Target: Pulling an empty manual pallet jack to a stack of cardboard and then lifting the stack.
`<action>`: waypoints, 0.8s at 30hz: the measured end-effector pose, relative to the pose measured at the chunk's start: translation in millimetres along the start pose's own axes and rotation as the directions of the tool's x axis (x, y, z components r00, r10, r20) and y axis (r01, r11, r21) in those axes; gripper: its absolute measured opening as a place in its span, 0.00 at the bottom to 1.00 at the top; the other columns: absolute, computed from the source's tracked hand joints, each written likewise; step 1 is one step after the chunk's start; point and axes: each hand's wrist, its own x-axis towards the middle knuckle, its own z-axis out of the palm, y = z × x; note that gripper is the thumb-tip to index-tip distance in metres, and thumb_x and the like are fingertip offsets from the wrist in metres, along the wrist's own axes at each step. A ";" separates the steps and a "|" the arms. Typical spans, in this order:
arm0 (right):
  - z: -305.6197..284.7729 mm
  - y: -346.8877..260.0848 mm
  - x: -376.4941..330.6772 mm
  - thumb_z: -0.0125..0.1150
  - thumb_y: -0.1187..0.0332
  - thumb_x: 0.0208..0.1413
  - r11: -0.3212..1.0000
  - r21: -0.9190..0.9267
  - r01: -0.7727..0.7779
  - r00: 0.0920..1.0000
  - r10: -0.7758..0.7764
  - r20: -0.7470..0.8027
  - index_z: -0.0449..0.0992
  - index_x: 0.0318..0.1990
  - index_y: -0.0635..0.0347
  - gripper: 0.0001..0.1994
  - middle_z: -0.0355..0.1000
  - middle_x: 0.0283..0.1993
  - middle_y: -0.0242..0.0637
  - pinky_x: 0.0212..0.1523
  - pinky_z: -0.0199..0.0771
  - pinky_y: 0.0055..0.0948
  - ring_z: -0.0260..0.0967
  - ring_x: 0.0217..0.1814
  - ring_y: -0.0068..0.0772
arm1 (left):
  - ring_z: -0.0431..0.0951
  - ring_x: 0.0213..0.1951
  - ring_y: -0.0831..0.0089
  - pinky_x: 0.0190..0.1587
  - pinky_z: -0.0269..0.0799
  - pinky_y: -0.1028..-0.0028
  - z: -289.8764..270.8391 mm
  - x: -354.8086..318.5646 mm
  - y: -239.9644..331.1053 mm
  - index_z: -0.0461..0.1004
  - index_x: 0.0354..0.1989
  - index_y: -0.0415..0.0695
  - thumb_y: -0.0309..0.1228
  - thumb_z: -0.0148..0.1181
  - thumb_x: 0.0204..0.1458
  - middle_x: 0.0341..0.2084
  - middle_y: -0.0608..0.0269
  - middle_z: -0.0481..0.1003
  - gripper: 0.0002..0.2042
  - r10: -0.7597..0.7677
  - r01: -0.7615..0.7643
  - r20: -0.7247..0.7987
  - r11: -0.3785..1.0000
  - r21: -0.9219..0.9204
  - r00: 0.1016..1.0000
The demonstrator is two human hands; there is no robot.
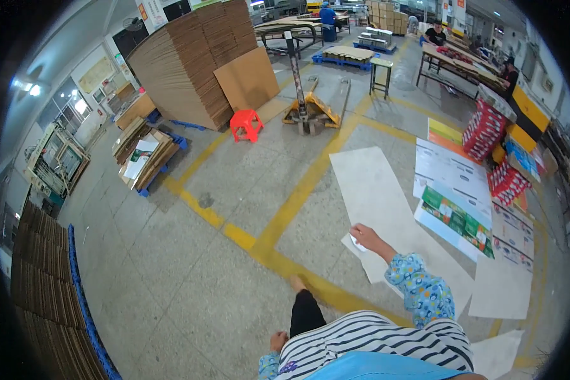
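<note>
My right hand (368, 238) reaches out ahead of my body, its fingers closed on a small white piece that looks like paper (356, 242). Beneath it, long white sheets (377, 183) lie on the floor, partly overlapping. My left hand (277, 342) hangs low beside my striped top; its fingers are mostly turned out of sight, and whether it holds anything is hidden. Just right of the white sheets are printed sheets (446, 168) and a green printed sheet (457, 218), flat on the floor.
Red patterned stacks (486, 130) stand at the right. Ahead are a yellow pallet jack (316, 114), a red stool (246, 125) and a tall cardboard stack (190, 63). More cardboard (47, 278) stands at the left. Yellow lines (297, 190) cross the floor. Several people work at far tables.
</note>
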 end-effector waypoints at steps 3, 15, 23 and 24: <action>-10.0 -73.4 89.9 0.50 0.59 0.56 0.992 0.039 0.116 0.993 -0.116 0.005 0.70 0.39 0.62 0.14 0.69 0.31 0.33 0.31 0.68 0.24 0.68 0.30 0.23 | 0.76 0.28 0.62 0.29 0.70 0.63 -21.8 66.5 8.6 0.74 0.26 0.36 0.35 0.51 0.46 0.22 0.52 0.74 0.13 0.200 -0.204 0.052 0.974 0.095 0.978; -98.8 -224.8 400.9 0.52 0.59 0.55 0.900 -0.261 0.350 0.850 -0.422 -0.316 0.69 0.44 0.64 0.17 0.69 0.39 0.41 0.41 0.66 0.29 0.67 0.40 0.31 | 0.72 0.22 0.74 0.24 0.67 0.75 -143.6 407.8 302.6 0.73 0.29 0.36 0.36 0.51 0.48 0.20 0.60 0.73 0.14 0.329 -0.334 -0.065 0.935 -0.116 0.942; -163.5 -323.3 633.8 0.54 0.58 0.53 0.814 -0.381 0.439 0.669 -0.579 -0.466 0.69 0.43 0.64 0.18 0.68 0.40 0.45 0.43 0.66 0.30 0.67 0.41 0.36 | 0.75 0.29 0.74 0.29 0.69 0.76 -144.6 521.9 449.8 0.72 0.41 0.36 0.36 0.52 0.49 0.26 0.60 0.75 0.16 0.344 -0.344 -0.030 0.925 -0.163 0.939; -173.4 -329.6 673.2 0.54 0.58 0.53 0.796 -0.389 0.464 0.621 -0.605 -0.498 0.69 0.42 0.64 0.17 0.68 0.42 0.46 0.43 0.66 0.31 0.66 0.42 0.38 | 0.75 0.28 0.74 0.29 0.69 0.75 -144.6 535.5 460.6 0.72 0.39 0.36 0.35 0.52 0.49 0.26 0.60 0.75 0.15 0.347 -0.349 -0.038 0.928 -0.131 0.937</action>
